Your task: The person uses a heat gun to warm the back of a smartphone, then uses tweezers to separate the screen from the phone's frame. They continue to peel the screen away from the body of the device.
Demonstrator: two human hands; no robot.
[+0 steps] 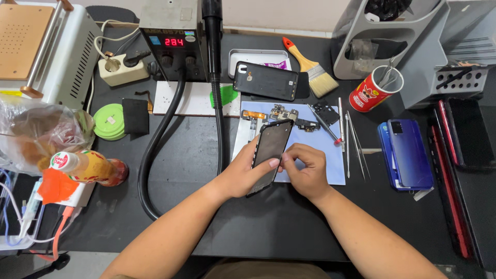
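Both forearms reach up from the bench's (pixel 206 217) near edge to a dark phone frame (pixel 268 155), held tilted above the pale blue mat (pixel 330 165). Its long axis runs away and slightly rightward. Left hand (pixel 245 173) cradles its left edge, fingers curled round it; right hand (pixel 306 170) pinches the right edge (loose parts lie beyond).

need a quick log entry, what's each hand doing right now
Left hand: closed around the black phone frame, holding it tilted above the mat.
Right hand: fingers curled, fingertips touching the frame's right edge.
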